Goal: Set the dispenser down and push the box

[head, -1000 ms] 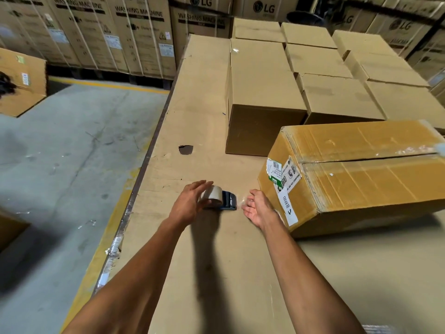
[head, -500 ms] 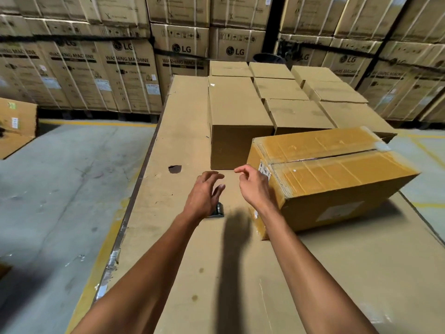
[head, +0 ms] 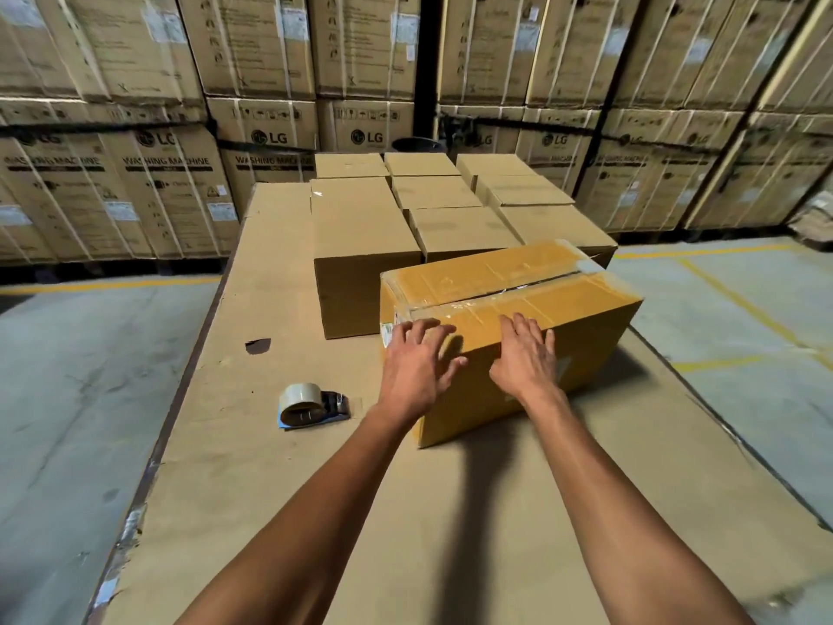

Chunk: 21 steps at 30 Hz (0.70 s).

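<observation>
On the near right of a cardboard-covered table (head: pixel 279 466) lies a taped box (head: pixel 554 304), set at a slant with one corner toward the viewer. Both hands rest on its near top edge: the left hand (head: pixel 417 360) at the labelled corner, fingers spread and straight, and the right hand (head: pixel 527 351) just beside it, fingers straight and close together, pressing flat on the top. Glossy tape covers the box's top and runs along the centre seam, so it would likely be slick under the palms; the walls look stiff and square, and its weight cannot be told, so a hold under the bottom edges or at opposite ends seems soundest. Left of the box, apart from both hands, a tape dispenser (head: pixel 311 406) lies on its side. Behind stand plain matte cartons (head: pixel 360 245) in rows, and beyond them tall stacked crates (head: pixel 270 128) with printed lettering.
</observation>
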### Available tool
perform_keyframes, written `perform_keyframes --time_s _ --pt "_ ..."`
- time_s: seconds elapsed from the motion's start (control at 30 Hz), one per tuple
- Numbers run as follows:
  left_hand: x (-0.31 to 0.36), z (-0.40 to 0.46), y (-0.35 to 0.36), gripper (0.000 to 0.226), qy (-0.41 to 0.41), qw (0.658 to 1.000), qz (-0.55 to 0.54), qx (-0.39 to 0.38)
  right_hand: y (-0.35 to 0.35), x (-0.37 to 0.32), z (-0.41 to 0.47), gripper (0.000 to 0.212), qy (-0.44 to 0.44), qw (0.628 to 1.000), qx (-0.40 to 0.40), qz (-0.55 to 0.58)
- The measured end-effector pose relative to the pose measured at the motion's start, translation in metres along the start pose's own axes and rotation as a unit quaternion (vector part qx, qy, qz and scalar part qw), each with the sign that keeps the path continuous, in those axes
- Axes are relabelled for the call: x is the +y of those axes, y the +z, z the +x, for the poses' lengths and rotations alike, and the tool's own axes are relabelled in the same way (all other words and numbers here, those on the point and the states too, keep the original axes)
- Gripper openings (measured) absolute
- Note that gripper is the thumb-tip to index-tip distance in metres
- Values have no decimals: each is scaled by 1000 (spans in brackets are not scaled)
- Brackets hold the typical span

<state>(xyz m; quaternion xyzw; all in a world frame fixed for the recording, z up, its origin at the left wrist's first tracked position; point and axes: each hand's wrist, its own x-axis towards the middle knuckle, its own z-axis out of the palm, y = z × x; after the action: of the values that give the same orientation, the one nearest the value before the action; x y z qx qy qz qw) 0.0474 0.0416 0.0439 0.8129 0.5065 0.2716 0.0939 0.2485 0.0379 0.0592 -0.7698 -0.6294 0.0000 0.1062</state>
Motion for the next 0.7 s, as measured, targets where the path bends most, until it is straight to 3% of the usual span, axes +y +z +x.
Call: perform_keyframes --time_s 0.17,0.37,0.7 --pt "19 6 13 46 -75 995 61 12 3 54 18 90 3 1000 6 -22" --pt "14 36 18 31 -155 981 101 55 7 43 35 72 -41 997 -19 55" --pt "22 85 10 47 -265 950 154 -61 -13 54 66 74 -142 976 -120 112"
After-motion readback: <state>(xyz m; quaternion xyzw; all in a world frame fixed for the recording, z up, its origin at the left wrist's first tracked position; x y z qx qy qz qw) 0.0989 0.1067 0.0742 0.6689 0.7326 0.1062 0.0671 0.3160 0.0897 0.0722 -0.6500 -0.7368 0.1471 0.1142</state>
